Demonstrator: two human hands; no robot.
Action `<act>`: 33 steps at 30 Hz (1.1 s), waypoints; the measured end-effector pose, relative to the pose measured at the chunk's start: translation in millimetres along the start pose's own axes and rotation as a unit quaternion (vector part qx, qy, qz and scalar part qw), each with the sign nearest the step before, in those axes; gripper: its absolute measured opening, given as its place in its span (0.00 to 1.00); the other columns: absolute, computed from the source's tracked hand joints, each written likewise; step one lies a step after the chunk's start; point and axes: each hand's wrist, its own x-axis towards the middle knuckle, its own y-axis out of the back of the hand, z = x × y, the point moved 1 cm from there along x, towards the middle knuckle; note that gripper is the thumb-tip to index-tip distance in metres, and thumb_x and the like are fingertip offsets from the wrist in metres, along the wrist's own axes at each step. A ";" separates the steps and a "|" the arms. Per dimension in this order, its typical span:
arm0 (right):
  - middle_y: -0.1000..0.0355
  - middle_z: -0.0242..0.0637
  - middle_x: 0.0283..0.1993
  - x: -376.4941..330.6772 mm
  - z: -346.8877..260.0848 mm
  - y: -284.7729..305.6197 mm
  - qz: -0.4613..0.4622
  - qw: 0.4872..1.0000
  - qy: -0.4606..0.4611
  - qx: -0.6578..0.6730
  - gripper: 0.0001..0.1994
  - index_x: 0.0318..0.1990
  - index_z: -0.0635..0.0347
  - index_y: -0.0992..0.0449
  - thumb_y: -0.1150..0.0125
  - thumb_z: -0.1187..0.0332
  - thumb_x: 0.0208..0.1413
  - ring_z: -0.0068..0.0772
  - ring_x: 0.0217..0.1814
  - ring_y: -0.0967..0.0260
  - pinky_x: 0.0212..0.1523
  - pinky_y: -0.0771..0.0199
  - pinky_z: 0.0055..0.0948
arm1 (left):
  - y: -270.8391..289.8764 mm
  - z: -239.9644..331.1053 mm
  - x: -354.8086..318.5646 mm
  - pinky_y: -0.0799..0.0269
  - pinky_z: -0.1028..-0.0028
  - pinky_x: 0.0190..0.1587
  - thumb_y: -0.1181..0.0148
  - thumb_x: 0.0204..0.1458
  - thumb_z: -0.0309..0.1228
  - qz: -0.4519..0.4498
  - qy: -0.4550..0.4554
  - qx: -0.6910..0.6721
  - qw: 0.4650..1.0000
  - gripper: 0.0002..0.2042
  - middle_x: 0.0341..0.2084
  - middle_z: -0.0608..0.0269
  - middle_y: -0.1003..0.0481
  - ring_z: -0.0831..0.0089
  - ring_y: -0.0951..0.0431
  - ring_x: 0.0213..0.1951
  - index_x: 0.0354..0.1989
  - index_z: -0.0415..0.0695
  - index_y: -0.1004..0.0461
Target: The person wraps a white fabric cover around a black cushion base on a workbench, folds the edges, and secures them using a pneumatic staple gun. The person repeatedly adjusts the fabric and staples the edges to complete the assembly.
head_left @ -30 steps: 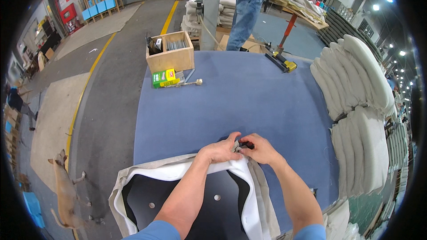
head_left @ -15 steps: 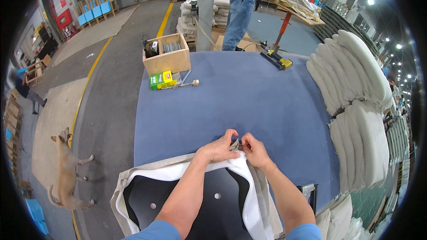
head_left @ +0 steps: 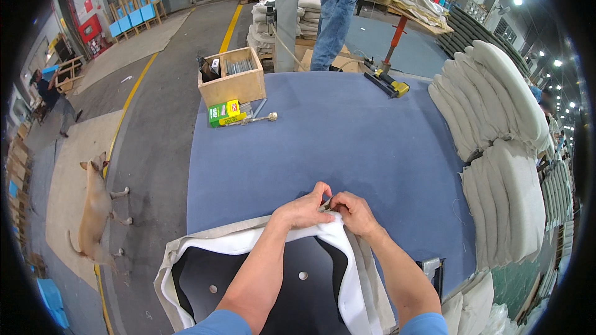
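Near the front of the blue-covered table [head_left: 323, 130] lies a cushioned panel. Its black board [head_left: 304, 301] has round holes and faces up, with white padding [head_left: 352, 291] and a beige fabric cover [head_left: 230, 226] around the edge. My left hand [head_left: 304, 209] is closed in a pinch on the fabric at the far right corner. Right beside it, my right hand [head_left: 355, 214] grips the same corner, fingers curled together. Fingers hide most of the pinched fabric. A black and silver tool [head_left: 433, 272], perhaps a stapler, lies right of my right forearm.
Toward the table's far left stand a wooden box [head_left: 233, 84] and a green and yellow carton [head_left: 225, 111]. A yellow and black nail gun [head_left: 391, 85] lies far right. Stacked beige cushions [head_left: 490, 105] line the right edge. A dog [head_left: 94, 211] walks left; a person [head_left: 335, 18] stands beyond.
My right hand has shifted slightly left, closer against my left hand at the corner. The dog has moved a little farther away, and a distant person at left has moved.
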 end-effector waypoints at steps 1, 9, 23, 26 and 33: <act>0.24 0.42 0.40 -0.1 0.0 0.5 -0.001 1.000 0.003 0.001 0.09 0.41 0.59 0.23 0.42 0.82 0.57 0.50 0.44 0.24 0.45 0.25 0.42 | 0.2 0.9 0.4 0.29 0.59 0.53 0.29 0.54 0.40 -0.003 0.002 0.001 1.000 0.35 0.44 0.47 0.26 0.55 0.22 0.46 0.63 0.44 0.45; 0.24 0.41 0.42 3.7 -6.9 6.9 -0.043 0.996 0.033 -0.069 0.10 0.41 0.55 0.21 0.43 0.81 0.57 0.51 0.46 0.23 0.45 0.23 0.44 | 0.3 0.7 0.4 0.28 0.59 0.54 0.29 0.54 0.40 -0.001 -0.010 -0.001 1.000 0.35 0.44 0.45 0.25 0.54 0.21 0.47 0.62 0.42 0.45; 0.22 0.37 0.44 9.5 -3.5 11.0 -0.082 0.984 0.061 -0.143 0.09 0.42 0.51 0.18 0.41 0.75 0.57 0.48 0.47 0.22 0.46 0.22 0.46 | 2.9 1.0 0.8 0.30 0.63 0.57 0.27 0.54 0.40 -0.011 0.019 -0.025 0.999 0.36 0.48 0.52 0.25 0.61 0.24 0.52 0.65 0.44 0.42; 0.23 0.37 0.44 7.5 -1.9 9.6 -0.075 0.985 0.071 -0.138 0.09 0.42 0.52 0.18 0.40 0.75 0.56 0.48 0.47 0.22 0.46 0.22 0.46 | 4.5 2.3 1.1 0.30 0.64 0.56 0.27 0.54 0.40 -0.020 0.030 -0.027 0.999 0.36 0.46 0.54 0.25 0.64 0.25 0.50 0.66 0.45 0.41; 0.17 0.42 0.43 24.2 0.0 20.6 -0.152 0.986 -0.042 -0.051 0.11 0.44 0.55 0.14 0.38 0.68 0.57 0.48 0.47 0.20 0.48 0.22 0.42 | 6.3 0.3 1.4 0.31 0.67 0.54 0.25 0.52 0.41 -0.018 0.019 -0.024 0.999 0.37 0.43 0.57 0.25 0.66 0.26 0.47 0.66 0.45 0.41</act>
